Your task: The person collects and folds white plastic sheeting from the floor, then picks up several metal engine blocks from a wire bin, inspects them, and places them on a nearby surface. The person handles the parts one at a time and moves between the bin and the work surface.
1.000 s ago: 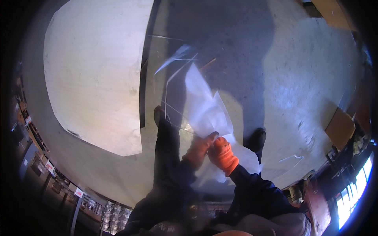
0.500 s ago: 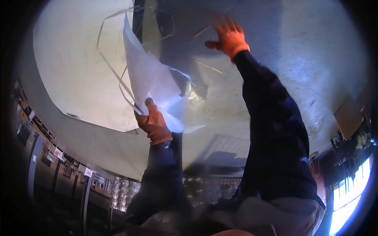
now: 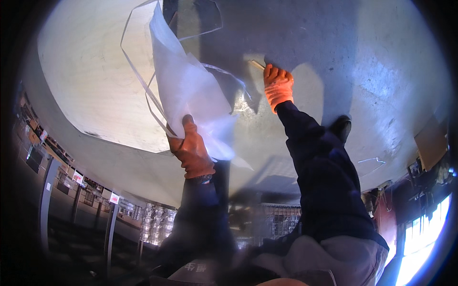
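My left hand [image 3: 192, 150], in an orange glove, is closed around a bunch of thin white sheeting [image 3: 186, 86]. Loops of clear plastic strap [image 3: 136, 66] trail from the same grip. To the right, my right hand [image 3: 278, 87], gloved in orange too, has its fingers curled round one end of a thin tan stick [image 3: 257, 64] low over the grey floor [image 3: 305, 28]. The stick's other end pokes out to the left of the fist.
A large pale panel [image 3: 95, 86] lies on the left. A dark shoe [image 3: 341, 127] shows beside my right arm, with a loose piece of clear strap [image 3: 372, 161] farther right. Brown cardboard [image 3: 431, 143] stands at the right edge, and grey posts [image 3: 110, 229] at the lower left.
My right hand was open and farther forward; it has come back and closed on the stick, which lay on the floor. My left hand still grips the sheeting and strap.
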Tool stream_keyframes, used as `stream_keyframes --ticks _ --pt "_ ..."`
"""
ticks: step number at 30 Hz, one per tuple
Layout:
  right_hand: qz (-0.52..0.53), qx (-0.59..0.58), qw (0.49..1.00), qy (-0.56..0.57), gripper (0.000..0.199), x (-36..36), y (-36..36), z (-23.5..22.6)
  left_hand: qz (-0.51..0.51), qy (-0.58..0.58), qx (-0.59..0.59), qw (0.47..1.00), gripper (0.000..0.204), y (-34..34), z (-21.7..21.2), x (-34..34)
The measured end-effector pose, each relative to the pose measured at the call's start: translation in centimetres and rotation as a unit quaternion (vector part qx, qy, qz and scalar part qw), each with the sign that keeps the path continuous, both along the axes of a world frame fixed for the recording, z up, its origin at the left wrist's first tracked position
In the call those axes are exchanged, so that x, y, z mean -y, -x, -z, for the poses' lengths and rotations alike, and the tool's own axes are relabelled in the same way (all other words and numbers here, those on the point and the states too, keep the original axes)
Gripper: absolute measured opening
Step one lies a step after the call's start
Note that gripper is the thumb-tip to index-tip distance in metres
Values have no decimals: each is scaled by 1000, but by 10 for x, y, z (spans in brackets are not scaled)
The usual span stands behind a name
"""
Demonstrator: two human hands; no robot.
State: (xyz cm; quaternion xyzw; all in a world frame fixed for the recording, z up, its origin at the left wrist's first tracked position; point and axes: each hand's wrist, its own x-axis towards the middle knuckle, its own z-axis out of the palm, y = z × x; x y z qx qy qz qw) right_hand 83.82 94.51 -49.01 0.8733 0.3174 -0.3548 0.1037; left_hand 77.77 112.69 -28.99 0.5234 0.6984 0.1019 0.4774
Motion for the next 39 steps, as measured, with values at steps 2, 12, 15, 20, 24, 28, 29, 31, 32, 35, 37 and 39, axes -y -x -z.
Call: stream_keyframes --ticks 2,12,15,20,24,28,29,31,32,35,37,39 --pt "24 -29 999 22 50 -2 0 -2 6 -4 -44 999 39 -7 -3 2" --pt "364 -39 931 -4 18 -15 -2 6 51 53 -86 994 46 -19 -7 4" --pt "533 -115 837 -42 20 -7 -17 -2 57 59 -90 993 45 -19 -3 5" --pt "735 -340 557 -185 21 8 -37 -67 106 91 -59 988 41 -21 3 14" --pt "648 -446 514 -341 30 13 -32 -144 250 160 -39 954 35 -16 11 27" --pt "546 -209 750 -309 21 6 -19 -192 442 295 -3 847 46 0 16 34" --pt "495 -149 806 -289 20 10 -16 -203 547 266 0 794 49 3 13 36" --pt "377 -136 897 -189 18 22 -7 -230 421 319 67 847 49 4 6 56" --pt "364 -133 908 -160 20 31 -1 -245 345 408 89 840 49 8 -7 73" --pt "384 -172 887 -190 25 63 4 -292 293 517 125 795 49 -4 -68 114" --pt "480 -178 812 -279 22 95 0 -322 207 497 89 838 47 -30 -102 148" --pt "563 -171 716 -375 23 138 -5 -354 223 460 51 858 46 -57 -130 189"
